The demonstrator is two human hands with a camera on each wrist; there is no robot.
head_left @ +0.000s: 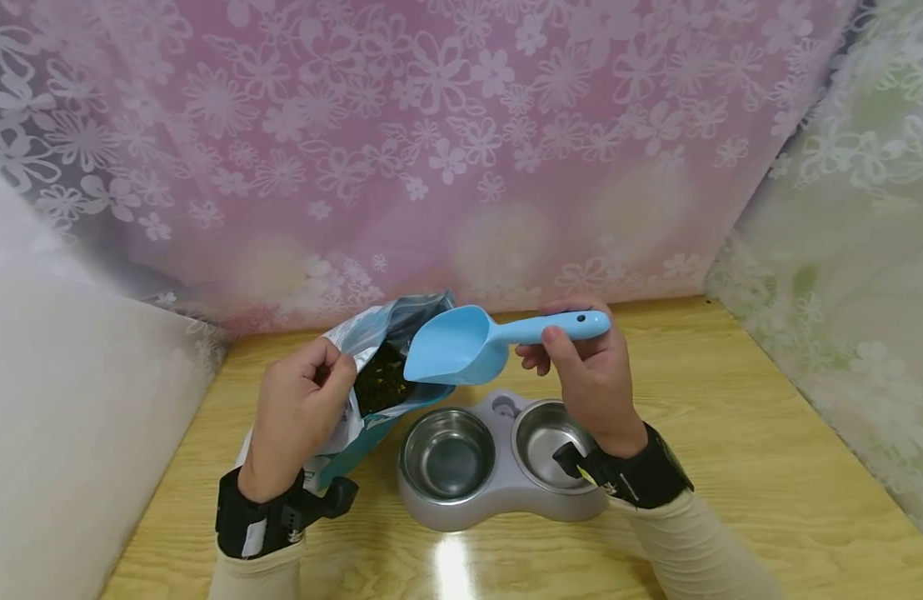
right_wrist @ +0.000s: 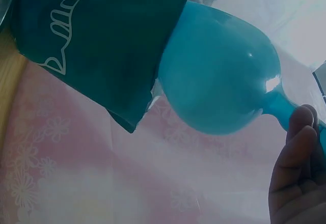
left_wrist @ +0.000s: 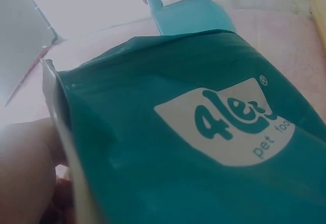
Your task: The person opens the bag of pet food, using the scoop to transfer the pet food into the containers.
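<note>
My left hand (head_left: 300, 408) pinches the near left edge of an open pet food bag (left_wrist: 127, 127), teal with a white logo. Dark, grainy food (head_left: 381, 383) shows inside its mouth. In my right hand (head_left: 596, 383) is the handle of a light blue scoop (head_left: 454, 342), thumb on top and fingers beneath. The scoop's pointed lip overlaps the bag's opening in the head view, and its bowl looks bare inside. From the right wrist view, the underside of the scoop (right_wrist: 219, 71) lies right at the bag's rim.
A grey double bowl stand (head_left: 499, 492) sits on the wooden table (head_left: 731, 467) between my forearms. It holds a left steel bowl (head_left: 450, 458) and a right steel bowl (head_left: 544, 442), the latter partly behind my right wrist. A flowered pink cloth (head_left: 461, 167) hangs behind.
</note>
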